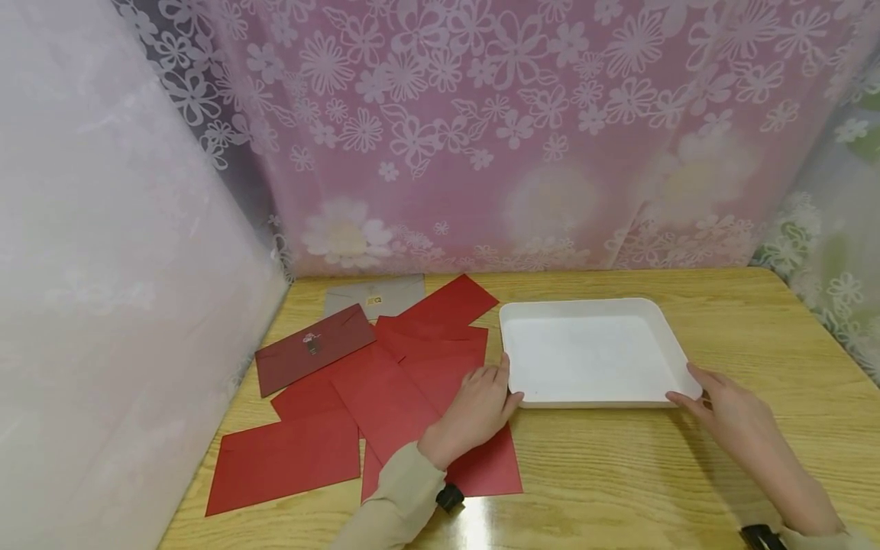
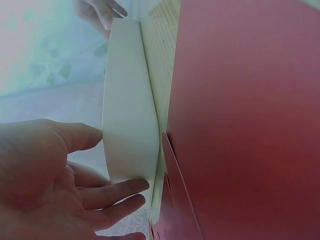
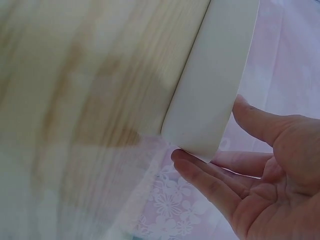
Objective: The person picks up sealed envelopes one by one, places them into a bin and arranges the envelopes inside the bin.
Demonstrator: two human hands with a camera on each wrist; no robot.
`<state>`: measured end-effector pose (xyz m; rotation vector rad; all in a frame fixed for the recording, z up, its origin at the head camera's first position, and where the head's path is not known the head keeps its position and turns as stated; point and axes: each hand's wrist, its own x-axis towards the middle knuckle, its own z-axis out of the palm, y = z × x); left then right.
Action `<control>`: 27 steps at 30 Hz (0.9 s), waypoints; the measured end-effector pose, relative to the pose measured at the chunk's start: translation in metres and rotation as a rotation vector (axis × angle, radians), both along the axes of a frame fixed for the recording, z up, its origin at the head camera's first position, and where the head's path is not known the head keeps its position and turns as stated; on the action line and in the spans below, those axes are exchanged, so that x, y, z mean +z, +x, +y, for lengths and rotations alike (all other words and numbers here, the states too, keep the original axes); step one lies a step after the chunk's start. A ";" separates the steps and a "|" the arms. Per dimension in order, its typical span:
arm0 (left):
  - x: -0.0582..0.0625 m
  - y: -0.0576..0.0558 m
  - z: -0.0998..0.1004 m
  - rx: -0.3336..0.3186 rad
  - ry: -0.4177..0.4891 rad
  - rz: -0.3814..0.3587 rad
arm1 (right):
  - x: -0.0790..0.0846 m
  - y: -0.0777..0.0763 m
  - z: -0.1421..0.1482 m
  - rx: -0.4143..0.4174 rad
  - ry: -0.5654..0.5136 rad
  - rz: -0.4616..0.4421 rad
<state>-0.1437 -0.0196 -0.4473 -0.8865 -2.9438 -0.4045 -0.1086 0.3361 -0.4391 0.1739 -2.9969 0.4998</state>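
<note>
A shallow white rectangular tray [image 1: 591, 359] sits on the wooden table, right of a spread of red envelopes [image 1: 406, 389]. My left hand [image 1: 477, 409] holds its near left corner, the thumb at the front rim and the fingers along the left side. At the near right corner, my right hand [image 1: 736, 416] grips the tray the same way. The left wrist view shows the left thumb [image 2: 85, 137] against the tray's outer wall [image 2: 130, 100]. In the right wrist view, the right thumb [image 3: 260, 120] touches the rim and the fingers lie at the corner.
A dark red envelope [image 1: 316, 347] with a printed motif and a grey envelope [image 1: 378, 294] lie at the back left. Several red envelopes overlap, partly under my left forearm. Floral curtains [image 1: 481, 137] hang behind and beside the wooden table [image 1: 591, 473].
</note>
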 end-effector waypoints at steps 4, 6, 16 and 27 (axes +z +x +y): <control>0.000 0.003 -0.002 -0.007 0.007 -0.006 | -0.002 0.003 -0.001 0.000 0.006 0.001; 0.001 0.005 -0.003 -0.009 0.015 -0.006 | -0.003 0.005 -0.002 0.000 0.007 -0.004; 0.000 0.013 -0.007 -0.011 0.005 0.018 | -0.006 0.014 -0.005 -0.007 -0.002 0.011; -0.002 0.015 -0.011 -0.014 0.024 0.005 | -0.003 0.017 -0.008 -0.033 -0.003 -0.048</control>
